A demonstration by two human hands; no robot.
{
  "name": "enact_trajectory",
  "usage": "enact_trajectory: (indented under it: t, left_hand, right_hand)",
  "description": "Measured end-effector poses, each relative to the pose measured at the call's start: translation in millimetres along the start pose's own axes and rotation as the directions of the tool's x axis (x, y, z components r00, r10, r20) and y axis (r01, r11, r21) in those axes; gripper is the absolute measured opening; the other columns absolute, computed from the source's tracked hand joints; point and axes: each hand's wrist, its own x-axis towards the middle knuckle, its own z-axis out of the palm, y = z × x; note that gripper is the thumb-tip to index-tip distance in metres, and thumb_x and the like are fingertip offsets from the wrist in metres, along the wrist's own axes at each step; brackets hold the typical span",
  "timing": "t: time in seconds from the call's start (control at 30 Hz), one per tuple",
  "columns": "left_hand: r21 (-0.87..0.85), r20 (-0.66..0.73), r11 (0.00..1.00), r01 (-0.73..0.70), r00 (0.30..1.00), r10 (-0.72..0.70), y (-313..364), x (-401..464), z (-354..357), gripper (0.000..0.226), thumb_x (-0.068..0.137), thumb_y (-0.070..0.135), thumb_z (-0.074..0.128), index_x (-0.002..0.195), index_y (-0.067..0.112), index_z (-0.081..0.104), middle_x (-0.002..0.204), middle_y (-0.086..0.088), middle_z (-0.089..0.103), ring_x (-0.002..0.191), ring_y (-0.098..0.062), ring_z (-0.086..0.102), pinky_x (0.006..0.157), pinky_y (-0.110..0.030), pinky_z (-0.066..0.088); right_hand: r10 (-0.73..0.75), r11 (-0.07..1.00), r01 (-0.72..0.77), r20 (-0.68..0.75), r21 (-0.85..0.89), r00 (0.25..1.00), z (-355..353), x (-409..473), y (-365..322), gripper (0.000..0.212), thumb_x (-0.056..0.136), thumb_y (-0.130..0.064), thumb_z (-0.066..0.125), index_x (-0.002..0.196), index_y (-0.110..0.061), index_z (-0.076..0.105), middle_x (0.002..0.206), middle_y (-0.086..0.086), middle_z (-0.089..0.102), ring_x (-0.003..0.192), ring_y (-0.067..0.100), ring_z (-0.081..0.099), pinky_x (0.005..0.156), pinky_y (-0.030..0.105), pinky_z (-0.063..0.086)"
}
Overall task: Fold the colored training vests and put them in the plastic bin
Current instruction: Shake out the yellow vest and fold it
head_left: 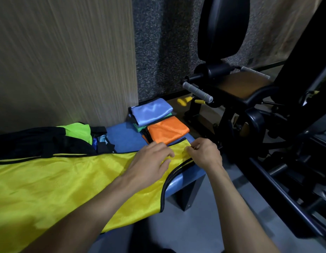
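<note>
1. Gym machine [249,99]: black frame, padded seat and grey-gripped handles fill the right side of the view. It stands well apart from the work and has no part in the task.

2. Bench [125,136]: blue padded top, dark base, set against a wood-grain wall. It serves as the folding surface. No plastic bin is visible anywhere in the view.

3. Yellow vest [71,183]: black-trimmed, spread nearly flat along the bench from the left edge of the view to the bench's right end. It is not yet folded. Its shoulder straps lie at the right end, under the hands.

4. Unfolded pile [49,141]: dark fabric with a green vest showing, lying on the bench behind the yellow vest, against the wall. Judged to be work outstanding; the number of pieces cannot be told.

5. Folded stack: a light blue vest [152,111] on top of a green one, and an orange vest [167,129] just beside and in front, at the far right end of the bench. At least three pieces appear finished as to folding; none is binned.

6. Left hand [151,161]: fingers loosely spread, resting on the yellow vest near its strap, holding the cloth down.

7. Right hand [204,152]: fingers curled, pinching the yellow vest's strap edge at the bench's right end.

8. Assessment: task is partway. The current step appears to be squaring the straps before the first fold. Remaining: fold this vest, the pile, then move everything to the bin.
</note>
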Motion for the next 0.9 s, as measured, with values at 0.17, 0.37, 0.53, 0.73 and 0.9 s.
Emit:
enact_trajectory:
  t: [0.17,0.37,0.53,0.73,0.9]
  left_hand:
    - [0.097,0.066,0.995,-0.010,0.998,0.004,-21.8,-35.8,6.1,0.028,0.102,0.039,0.049,0.125,0.029,0.061,0.124,0.016,0.055,0.116,-0.009,0.048,0.097,-0.031,0.045]
    - [0.169,0.152,0.985,0.025,0.987,-0.051,-25.0,-49.3,-5.1,0.048,0.104,0.056,0.034,0.147,0.035,0.045,0.152,0.012,0.040,0.142,-0.013,0.032,0.116,-0.039,0.033]
    - [0.193,0.391,0.980,0.055,0.911,-0.129,-30.2,-59.5,-6.5,0.068,0.100,0.074,0.019,0.160,0.045,0.001,0.167,0.016,-0.018,0.151,-0.013,-0.030,0.124,-0.046,-0.015]
    - [0.280,0.224,0.959,0.039,0.969,-0.104,-30.2,-72.9,-25.1,0.059,0.105,0.063,0.023,0.158,0.039,0.025,0.169,0.009,0.012,0.157,-0.016,0.000,0.128,-0.042,0.003]
    - [0.419,0.087,0.877,0.236,0.951,-0.298,-53.5,-115.2,-59.1,0.065,0.102,0.070,0.019,0.158,0.039,0.028,0.169,0.006,0.014,0.157,-0.026,0.007,0.126,-0.050,0.006]
  right_hand:
    - [0.038,0.999,-0.036,0.092,-0.024,0.995,7.6,0.7,-6.3,0.038,0.080,-0.051,0.072,0.095,-0.018,0.063,0.102,0.007,0.068,0.097,0.030,0.066,0.083,0.041,0.055]
    - [0.071,0.996,-0.076,0.116,0.043,0.991,13.4,3.1,-11.1,0.048,0.078,-0.060,0.074,0.074,-0.019,0.049,0.080,0.002,0.059,0.091,0.029,0.063,0.078,0.040,0.048]
    - [0.031,0.990,-0.039,0.060,0.137,0.998,15.3,3.1,-20.6,0.057,0.088,-0.063,0.064,0.070,-0.014,0.044,0.067,0.003,0.049,0.068,0.027,0.053,0.056,0.034,0.035]
    - [0.055,0.997,-0.055,0.004,0.046,0.998,23.8,9.0,-18.2,0.047,0.092,-0.060,0.060,0.068,-0.026,0.039,0.086,0.009,0.055,0.082,0.030,0.055,0.069,0.035,0.039]
    - [-0.021,0.948,0.027,-0.021,0.317,1.000,4.9,5.6,-20.6,0.033,0.096,-0.035,0.068,0.095,-0.003,0.072,0.087,0.014,0.068,0.085,0.033,0.064,0.074,0.038,0.046]
